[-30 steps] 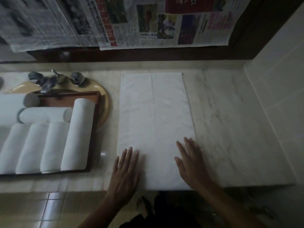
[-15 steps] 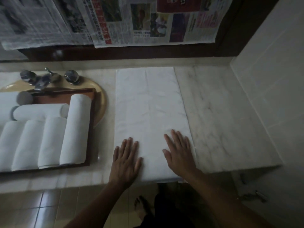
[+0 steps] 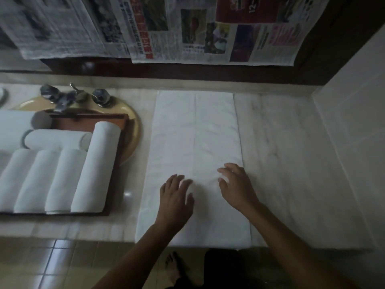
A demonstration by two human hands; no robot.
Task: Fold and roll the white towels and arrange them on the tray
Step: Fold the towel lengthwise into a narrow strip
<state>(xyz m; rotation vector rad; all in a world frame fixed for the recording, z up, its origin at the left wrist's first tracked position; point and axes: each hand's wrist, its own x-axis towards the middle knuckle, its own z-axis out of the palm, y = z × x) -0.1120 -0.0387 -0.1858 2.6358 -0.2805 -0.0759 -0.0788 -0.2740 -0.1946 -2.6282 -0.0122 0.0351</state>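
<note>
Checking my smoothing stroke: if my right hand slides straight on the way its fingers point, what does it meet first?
Only more flat towel ahead of the right hand; nothing stands on it. Beyond its far end, probably the back ledge.

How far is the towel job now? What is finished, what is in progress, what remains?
Done: at least six rolled towels lie on the tray. In hand: another towel, folded into a long strip, lies flat on the counter, with the left hand and right hand resting on its near part. Left: rolling it, since no roll shows yet, and setting it on the tray.
</note>
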